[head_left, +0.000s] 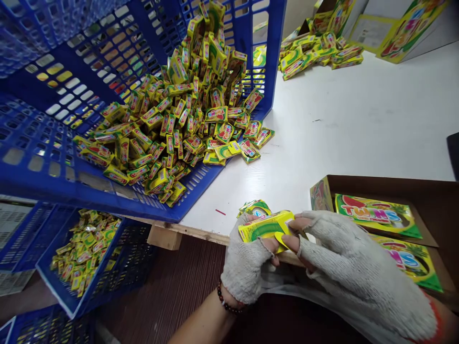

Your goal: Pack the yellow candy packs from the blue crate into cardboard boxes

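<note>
A yellow and green candy box (265,228) is gripped between my two hands above the table's front edge. My left hand (245,270), in a fingerless white knit glove, is wrapped around its left end and underside. At the right end, the gloved fingers of my right hand (347,272) pinch a yellow flap. Just behind the box lie similar small packs (254,208), partly hidden. Beside my right hand stands an open brown carton (320,193) with larger flat TWINS boxes (378,215) inside; my right hand partly covers it.
A blue plastic crate (143,208) lies tipped on the white table (344,124), small packs spilling from it. More packs (315,52) lie near printed cartons (412,33) at the back. Below left, another blue crate (53,286) holds packs.
</note>
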Tool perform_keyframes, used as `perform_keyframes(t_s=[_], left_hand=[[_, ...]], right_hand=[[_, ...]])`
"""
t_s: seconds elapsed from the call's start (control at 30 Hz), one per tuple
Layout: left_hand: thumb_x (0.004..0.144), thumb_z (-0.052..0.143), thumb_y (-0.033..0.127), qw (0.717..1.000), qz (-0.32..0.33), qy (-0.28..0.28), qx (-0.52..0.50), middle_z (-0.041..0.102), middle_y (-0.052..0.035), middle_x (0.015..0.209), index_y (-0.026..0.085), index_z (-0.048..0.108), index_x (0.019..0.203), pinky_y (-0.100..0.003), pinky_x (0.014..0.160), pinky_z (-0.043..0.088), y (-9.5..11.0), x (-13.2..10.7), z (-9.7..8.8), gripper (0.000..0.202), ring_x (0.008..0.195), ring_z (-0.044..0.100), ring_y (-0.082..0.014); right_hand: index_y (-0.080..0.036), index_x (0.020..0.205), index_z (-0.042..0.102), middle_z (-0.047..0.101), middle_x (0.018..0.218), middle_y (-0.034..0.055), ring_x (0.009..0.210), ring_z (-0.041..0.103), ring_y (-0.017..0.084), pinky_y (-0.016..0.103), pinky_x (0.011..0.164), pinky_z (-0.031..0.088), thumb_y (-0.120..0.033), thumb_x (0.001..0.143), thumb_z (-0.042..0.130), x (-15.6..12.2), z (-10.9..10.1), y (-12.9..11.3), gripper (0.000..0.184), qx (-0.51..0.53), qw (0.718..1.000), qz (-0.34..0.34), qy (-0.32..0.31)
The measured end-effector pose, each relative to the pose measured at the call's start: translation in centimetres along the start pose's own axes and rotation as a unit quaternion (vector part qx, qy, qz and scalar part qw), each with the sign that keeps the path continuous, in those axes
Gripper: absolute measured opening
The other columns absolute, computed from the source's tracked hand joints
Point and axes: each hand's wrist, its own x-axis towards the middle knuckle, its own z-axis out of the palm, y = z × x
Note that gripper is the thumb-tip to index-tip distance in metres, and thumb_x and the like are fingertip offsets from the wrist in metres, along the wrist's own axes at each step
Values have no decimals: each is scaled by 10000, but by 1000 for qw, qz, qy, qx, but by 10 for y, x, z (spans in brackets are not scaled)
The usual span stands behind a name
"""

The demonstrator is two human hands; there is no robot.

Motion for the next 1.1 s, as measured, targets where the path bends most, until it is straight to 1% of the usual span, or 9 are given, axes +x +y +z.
perform_keyframes(t_s=[0.07, 0.17, 0.33, 0.5, 0.63, 0.8, 0.9, 1.0, 1.1], left_hand=[[662, 834, 348, 1000, -2, 5, 3, 658, 16, 766, 172, 525, 998, -141, 429, 407, 0, 0, 1, 489, 463, 501, -36], [656, 823, 329, 1000, -2, 10, 3, 645, 22, 751, 175, 521, 986, -141, 416, 395, 0, 1, 3, 472, 463, 493, -38], [669, 810, 328, 1000, 3, 7, 20, 642, 16, 802, 188, 504, 1020, -156, 447, 418, -1, 1, 3, 486, 494, 511, -46], [671, 806, 325, 997, 4, 24, 71, 642, 5, 862, 205, 497, 1039, -190, 498, 451, -3, 0, 1, 496, 546, 532, -66], [634, 800, 232, 989, 46, 72, 123, 653, -23, 933, 202, 506, 965, -224, 679, 517, 1, -1, 5, 444, 760, 626, -125], [666, 790, 213, 989, 60, 69, 118, 644, -25, 959, 204, 492, 981, -234, 730, 523, 2, -5, 13, 433, 795, 629, -123], [684, 818, 260, 997, 42, 37, 51, 646, -19, 982, 221, 475, 1069, -214, 672, 508, -2, -8, 16, 517, 709, 598, -89], [683, 835, 374, 999, 19, 8, -47, 663, -20, 1001, 241, 471, 1132, -218, 602, 493, -5, -9, 14, 593, 626, 576, -82], [743, 757, 520, 995, 26, 18, -97, 673, -54, 1069, 225, 537, 1135, -278, 707, 534, -3, -7, 11, 538, 798, 658, -165]], right_hand=[[-161, 1093, 668, 684, 1090, 158, 1075, 630, 299, 411, 799, 593, -28, 823, 497, -1, 1, 0, 346, -3, 1000, -11, 8], [-171, 1197, 632, 659, 1194, 167, 1148, 626, 282, 372, 808, 621, 13, 794, 481, -5, 4, 2, 467, 35, 999, -6, 6], [-217, 1237, 633, 616, 1303, 157, 1197, 626, 298, 385, 870, 625, -8, 814, 529, -13, 10, 4, 483, 98, 995, 35, -3], [-230, 1164, 688, 656, 1273, 130, 1145, 666, 280, 359, 898, 619, -34, 849, 536, -13, 13, 2, 401, 120, 991, 57, -5], [-240, 1126, 707, 701, 1228, 110, 1163, 658, 309, 441, 938, 605, -88, 882, 562, -11, 15, 0, 322, 93, 993, 67, -6], [-234, 1166, 697, 726, 1197, 121, 1104, 695, 306, 408, 858, 645, -83, 917, 498, -11, 16, 0, 353, 49, 998, 27, -6], [-237, 1278, 650, 698, 1265, 126, 1173, 660, 326, 424, 869, 644, -74, 907, 513, -16, 21, -1, 427, 49, 998, 36, 12], [-218, 1426, 532, 658, 1330, 141, 1287, 575, 330, 453, 934, 618, -76, 911, 539, -21, 27, -3, 534, 66, 997, 40, 18], [-151, 1556, 318, 581, 1408, 203, 1393, 452, 330, 494, 1006, 565, -38, 899, 535, -21, 31, -6, 702, 77, 997, 25, 1]])
